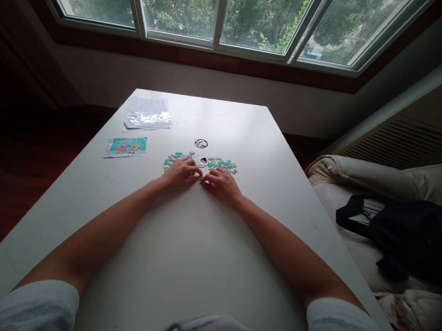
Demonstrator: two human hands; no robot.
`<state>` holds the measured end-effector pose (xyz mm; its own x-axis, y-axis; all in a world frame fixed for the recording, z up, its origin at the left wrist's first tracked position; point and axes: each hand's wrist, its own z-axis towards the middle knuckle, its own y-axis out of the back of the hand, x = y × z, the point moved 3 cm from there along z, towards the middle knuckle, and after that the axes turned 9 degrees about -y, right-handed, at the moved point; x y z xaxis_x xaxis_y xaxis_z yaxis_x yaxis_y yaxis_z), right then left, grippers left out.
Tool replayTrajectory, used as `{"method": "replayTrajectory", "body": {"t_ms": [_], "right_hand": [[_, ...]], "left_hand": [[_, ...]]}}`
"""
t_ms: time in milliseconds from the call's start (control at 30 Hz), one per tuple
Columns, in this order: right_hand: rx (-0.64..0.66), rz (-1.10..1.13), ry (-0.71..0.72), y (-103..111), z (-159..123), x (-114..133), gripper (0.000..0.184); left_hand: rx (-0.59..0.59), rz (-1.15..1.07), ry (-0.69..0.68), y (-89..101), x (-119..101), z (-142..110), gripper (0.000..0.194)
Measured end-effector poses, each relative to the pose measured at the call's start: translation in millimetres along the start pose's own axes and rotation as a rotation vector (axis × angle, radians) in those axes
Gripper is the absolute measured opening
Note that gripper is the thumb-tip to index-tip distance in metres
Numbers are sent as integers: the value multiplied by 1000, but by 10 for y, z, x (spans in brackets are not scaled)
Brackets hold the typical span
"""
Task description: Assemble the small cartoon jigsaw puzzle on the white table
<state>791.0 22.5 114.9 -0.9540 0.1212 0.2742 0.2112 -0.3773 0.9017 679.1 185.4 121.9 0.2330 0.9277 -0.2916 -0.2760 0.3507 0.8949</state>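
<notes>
My left hand [180, 175] and my right hand [222, 184] rest on the white table with their fingertips almost meeting. Between the fingertips is a small clump of jigsaw puzzle pieces [201, 179], pinched from both sides; how many is too small to tell. Loose green and multicoloured puzzle pieces [223, 164] spread just beyond my right hand. More puzzle pieces [174, 157] lie past my left hand, partly covered by it. A small round whitish container [196, 161] with a dark opening stands between the two groups. Behind it lies a round, dark-rimmed lid-like disc [201, 143].
On the left of the table [199, 265] lies a colourful cartoon picture sheet [127, 147]. Papers in a clear plastic sleeve [149, 113] are farther back. A couch with a black cloth item or bag [416, 239] adjoins the right side. Windows [220, 16] face the table.
</notes>
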Motion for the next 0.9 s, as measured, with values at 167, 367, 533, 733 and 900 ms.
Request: {"method": "replayTrajectory", "body": {"t_ms": [167,367,533,733,900], "right_hand": [[-3,-58,22,27,-2,17,17],[-5,-152,65,39,-5,51,19],[-6,-230,93,47,-18,100,22],[12,-246,97,56,-6,136,23],[28,-223,117,41,-12,164,18]], "left_hand": [[-10,-9,7,-13,13,1,21],[-17,-18,11,-15,19,-1,21],[-13,-1,11,-13,8,3,21],[-8,8,9,-7,-1,6,22],[-14,2,18,-20,-8,5,19]]}}
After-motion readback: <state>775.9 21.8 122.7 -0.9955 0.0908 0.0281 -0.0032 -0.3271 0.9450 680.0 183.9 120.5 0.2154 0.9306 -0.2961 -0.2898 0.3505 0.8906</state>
